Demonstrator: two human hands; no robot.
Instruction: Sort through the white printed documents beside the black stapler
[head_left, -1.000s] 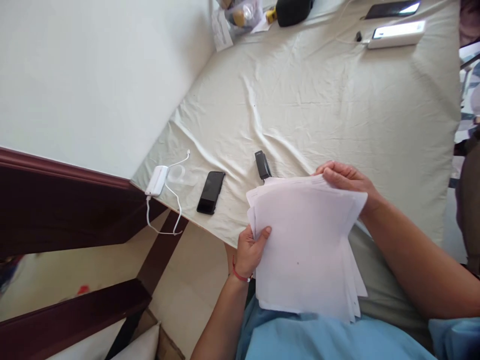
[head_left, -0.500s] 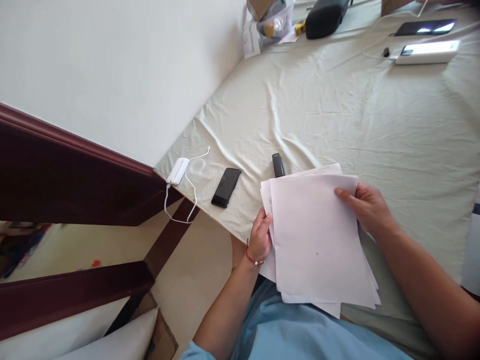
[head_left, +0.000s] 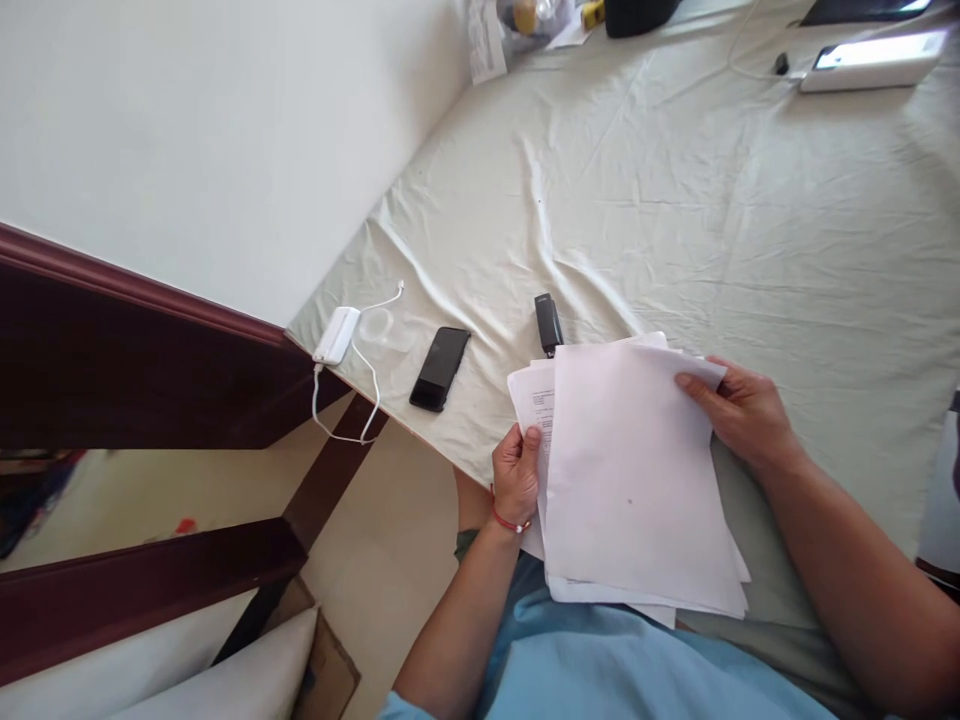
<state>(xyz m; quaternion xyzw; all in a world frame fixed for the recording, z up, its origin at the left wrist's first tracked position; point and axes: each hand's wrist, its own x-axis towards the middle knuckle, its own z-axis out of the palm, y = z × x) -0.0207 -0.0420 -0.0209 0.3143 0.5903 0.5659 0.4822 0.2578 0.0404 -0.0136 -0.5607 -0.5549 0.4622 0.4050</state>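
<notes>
A loose stack of paper sheets [head_left: 630, 470] lies between my hands over my lap and the table's near edge. Its top sheet is blank but for a small dark spot; printed text shows on a sheet beneath at the left. My left hand [head_left: 517, 475], with a red string bracelet at the wrist, grips the left edge, thumb on top. My right hand [head_left: 742, 410] pinches the upper right corner between thumb and fingers. Just beyond the papers rests a black stapler [head_left: 548, 320], its near end close to them.
Left of the papers are a black phone [head_left: 440, 369] and a white power adapter [head_left: 337, 335] with a cable. A white power bank [head_left: 874, 62], a dark phone [head_left: 862, 10] and a black case [head_left: 641, 15] are at the back. A wall borders the left side.
The top sheet has shifted right against the sheets below, so more printed text shows at the left. The view has tipped slightly downward. Both hands keep their hold.
</notes>
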